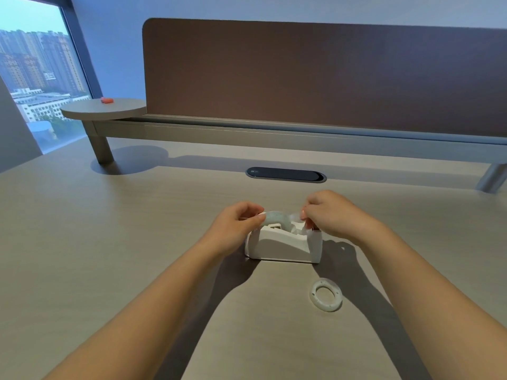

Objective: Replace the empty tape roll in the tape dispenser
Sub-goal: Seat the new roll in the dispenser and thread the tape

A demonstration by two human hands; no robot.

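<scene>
Empty roll (326,295) flat before crosswise dispenser (284,245), cutter rightward.

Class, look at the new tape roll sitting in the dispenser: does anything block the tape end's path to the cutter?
Nothing visible does. The right hand pinches the tape end above the dispenser; the empty ring lies apart on the desk.

one view only, head-worn, looking forward and down over both forearms onto the desk (137,242). close in on the pinch: the left hand (236,219) and right hand (329,215) sit just below frame centre. past the grip, the brown divider panel (315,75) fills the top; far left of it, a window (35,83). wide-angle bending shows at the edges.
</scene>
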